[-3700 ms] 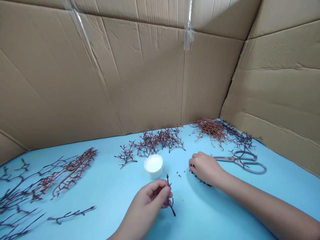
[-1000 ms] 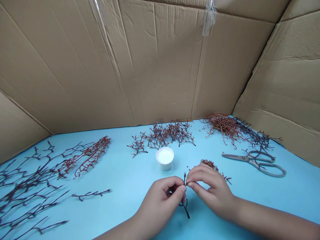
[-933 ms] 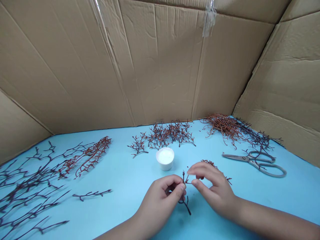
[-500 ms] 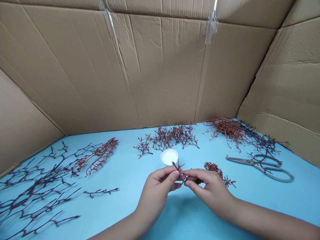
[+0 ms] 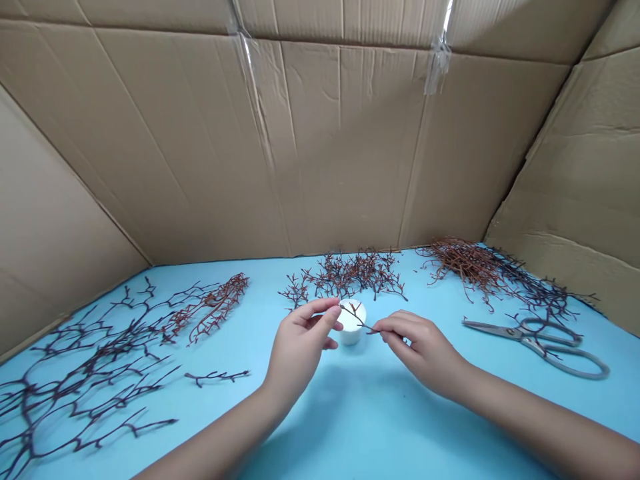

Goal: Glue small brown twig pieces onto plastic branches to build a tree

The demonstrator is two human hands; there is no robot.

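A small dark twig with reddish tips (image 5: 358, 320) is stretched between my two hands, over the front of a white cup (image 5: 352, 331). My left hand (image 5: 302, 343) pinches its upper left end between thumb and fingertips. My right hand (image 5: 420, 343) is closed on its lower right end. Just behind the cup lies a pile of small brown-red twigs (image 5: 357, 272).
Dark branches (image 5: 90, 373) spread over the left of the blue table (image 5: 320, 440), beside a reddish bundle (image 5: 220, 307). One short twig (image 5: 217, 377) lies alone. Metal scissors (image 5: 543, 343) and red-brown stems (image 5: 465, 261) are at right. Cardboard walls (image 5: 345, 153) stand behind.
My hands have moved apart, leaving the twig stretched between them, with more of it showing. My right hand has shifted right. The camera view has shifted slightly left.
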